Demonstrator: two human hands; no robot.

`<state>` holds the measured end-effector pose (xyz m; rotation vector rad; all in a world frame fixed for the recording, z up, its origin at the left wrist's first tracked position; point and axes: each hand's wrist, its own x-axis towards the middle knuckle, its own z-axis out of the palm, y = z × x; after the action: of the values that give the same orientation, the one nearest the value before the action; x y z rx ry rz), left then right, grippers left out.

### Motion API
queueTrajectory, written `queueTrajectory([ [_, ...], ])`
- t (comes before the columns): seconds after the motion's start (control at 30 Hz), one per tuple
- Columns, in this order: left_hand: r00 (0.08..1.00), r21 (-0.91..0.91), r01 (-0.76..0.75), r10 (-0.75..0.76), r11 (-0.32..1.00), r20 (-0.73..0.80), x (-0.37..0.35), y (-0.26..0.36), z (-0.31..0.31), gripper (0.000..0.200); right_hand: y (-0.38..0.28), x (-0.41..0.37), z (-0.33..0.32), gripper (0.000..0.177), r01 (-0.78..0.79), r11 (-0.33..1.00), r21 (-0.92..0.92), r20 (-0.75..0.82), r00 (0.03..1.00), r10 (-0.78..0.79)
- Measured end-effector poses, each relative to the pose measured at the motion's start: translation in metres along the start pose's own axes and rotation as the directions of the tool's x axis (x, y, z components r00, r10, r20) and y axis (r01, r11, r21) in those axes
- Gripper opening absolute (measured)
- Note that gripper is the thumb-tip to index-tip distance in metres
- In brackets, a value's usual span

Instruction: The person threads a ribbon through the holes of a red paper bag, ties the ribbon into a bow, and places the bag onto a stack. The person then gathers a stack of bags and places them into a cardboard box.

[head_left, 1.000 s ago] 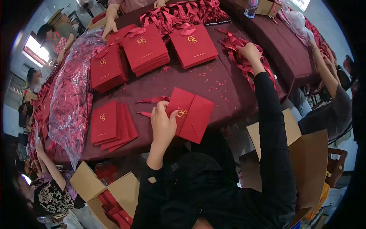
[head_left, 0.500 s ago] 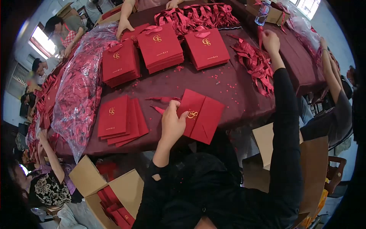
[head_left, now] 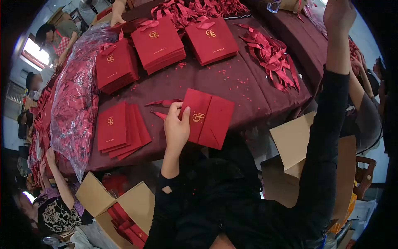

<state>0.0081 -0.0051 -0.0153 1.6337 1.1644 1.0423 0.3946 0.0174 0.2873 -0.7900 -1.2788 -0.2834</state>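
Hands first: the left hand (head_left: 176,126) is clamped on the left edge of a folded red bag (head_left: 211,120), thumb lying on its face right by the gold logo, fingers curled at the edge. That bag lies flat at the near edge of the table (head_left: 248,91), partly hanging over toward the person's body. The right hand (head_left: 339,14) is way up at the top right, arm stretched out, well apart from the bag; honestly can't tell if it's closed on anything.

Two loose ribbon strands (head_left: 163,102) lie just left of the left hand's fingers. Further left there's a fanned stack of flat bags (head_left: 120,130), and beyond that a big clear plastic sack (head_left: 76,108) stuffed with red stuff. Across the table sit three neat bag piles (head_left: 157,43), and a ribbon heap (head_left: 271,56) lies between the bag in hand and the raised right hand. Little red punch-outs are scattered over the cloth.

An open cardboard box (head_left: 120,207) stands on the floor at lower left, with red bags inside. Another brown carton (head_left: 296,143) stands on the right; can't see its contents. Somebody else's hand (head_left: 117,17) rests at the far side.
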Motion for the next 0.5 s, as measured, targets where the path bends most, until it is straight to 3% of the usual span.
queueTrajectory([
  [0.07,0.999,0.021,0.018,-0.017,1.0,-0.033,0.001,-0.002,-0.001,0.021,-0.027,-0.022,0.004,0.021,-0.167,0.985,0.043,0.252,0.956,0.151],
  [0.1,0.999,0.021,0.02,-0.019,1.0,-0.031,0.001,0.0,-0.001,0.021,-0.037,-0.038,0.007,0.021,-0.267,0.964,0.015,0.399,0.885,0.239],
  [0.2,0.999,-0.002,0.034,-0.034,0.999,-0.008,-0.001,0.005,-0.002,0.021,-0.049,-0.098,0.027,0.021,-0.436,0.875,-0.212,0.748,0.504,0.432],
  [0.23,0.999,0.019,0.042,-0.042,0.999,-0.011,-0.001,0.006,-0.001,0.019,-0.05,-0.121,0.039,0.021,-0.45,0.849,-0.276,0.803,0.378,0.461],
  [0.27,0.999,0.041,0.05,-0.049,0.998,-0.013,-0.001,0.006,0.0,0.018,-0.05,-0.142,0.051,0.013,-0.366,0.838,-0.404,0.827,0.244,0.506],
  [0.33,0.998,0.063,0.058,-0.057,0.996,-0.019,-0.001,0.009,0.0,0.019,-0.047,-0.19,0.069,0.022,-0.547,0.805,-0.23,0.893,0.21,0.398],
  [0.4,0.998,0.082,0.065,-0.063,0.995,-0.029,-0.002,0.009,0.001,0.02,-0.039,-0.223,0.083,0.021,-0.857,0.515,-0.026,0.937,0.159,0.311],
  [0.47,0.999,0.057,0.048,-0.046,0.997,-0.028,-0.003,0.007,0.001,0.021,-0.034,-0.237,0.09,0.02,-0.98,0.189,-0.067,0.962,-0.013,0.272],
  [0.5,0.999,0.06,0.044,-0.042,0.997,-0.03,-0.003,0.009,0.001,0.021,-0.035,-0.244,0.094,0.017,-0.995,0.099,0.012,0.97,0.036,0.241],
])
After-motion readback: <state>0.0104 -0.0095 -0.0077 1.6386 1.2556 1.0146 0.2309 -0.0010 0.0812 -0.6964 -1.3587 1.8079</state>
